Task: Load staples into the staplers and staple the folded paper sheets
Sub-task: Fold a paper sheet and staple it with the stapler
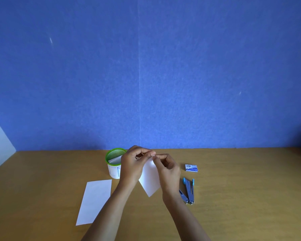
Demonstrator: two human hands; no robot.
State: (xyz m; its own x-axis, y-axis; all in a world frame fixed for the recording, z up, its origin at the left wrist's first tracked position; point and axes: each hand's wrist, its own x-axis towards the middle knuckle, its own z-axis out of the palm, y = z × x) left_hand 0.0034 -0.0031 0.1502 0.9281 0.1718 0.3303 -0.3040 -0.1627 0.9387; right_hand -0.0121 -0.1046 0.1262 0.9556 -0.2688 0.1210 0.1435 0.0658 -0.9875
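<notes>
Nearest, at seven o'clock, a flat paper sheet (95,201) is laid on the tabletop (233,197). At centre, a folded sheet (150,180) is held off the tabletop, its top corner pinched by the fingers of the left hand (133,164) and right hand (168,168), both closed on it. The layers are best kept flush before stapling. At four o'clock the opened staplers (188,192) are left lying. Further off, a staple box (191,167) is seen at two o'clock, its print unreadable, and a green-rimmed cup (114,163) at eleven.
</notes>
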